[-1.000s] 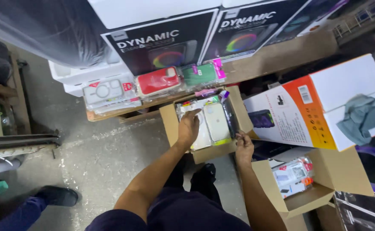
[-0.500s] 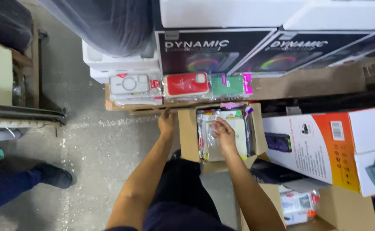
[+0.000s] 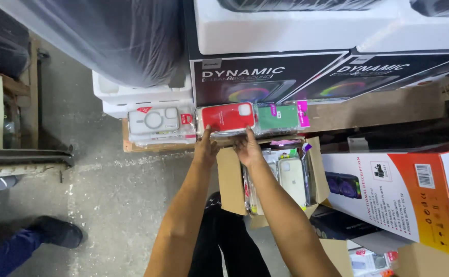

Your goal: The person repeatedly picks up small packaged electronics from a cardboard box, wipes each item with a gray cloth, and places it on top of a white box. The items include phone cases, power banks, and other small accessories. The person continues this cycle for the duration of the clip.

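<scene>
At the far left, a dark shoe (image 3: 57, 232) on a blue trouser leg stands on the grey concrete floor (image 3: 111, 195) — another person, well apart from the work. Further right, a clear phone case with a ring on its back, sealed in a plastic packet (image 3: 155, 122), lies on a low cardboard ledge (image 3: 132, 146) below stacked white foam blocks (image 3: 132, 95). Just beside it sits the red phone case in a clear plastic packet (image 3: 228, 118), its long axis running left to right across the view. The left hand (image 3: 205, 149) meets its near edge at the lower left corner, and the right hand (image 3: 247, 147) meets the same edge toward the middle; both sets of fingers curl up against the packet's underside, though whether they truly pinch it or only press on it cannot be told. The packet lies straight ahead of both hands, away from the body, and each hand is about equally close. Touching its right end is a green phone case in a packet with pink tabs (image 3: 281, 116). Below the right hand an open brown cardboard box (image 3: 232, 179) holds more packed cases, a pale cream one (image 3: 292, 179) uppermost — and an orange-and-white printed carton (image 3: 409, 195) lies at the far right
</scene>
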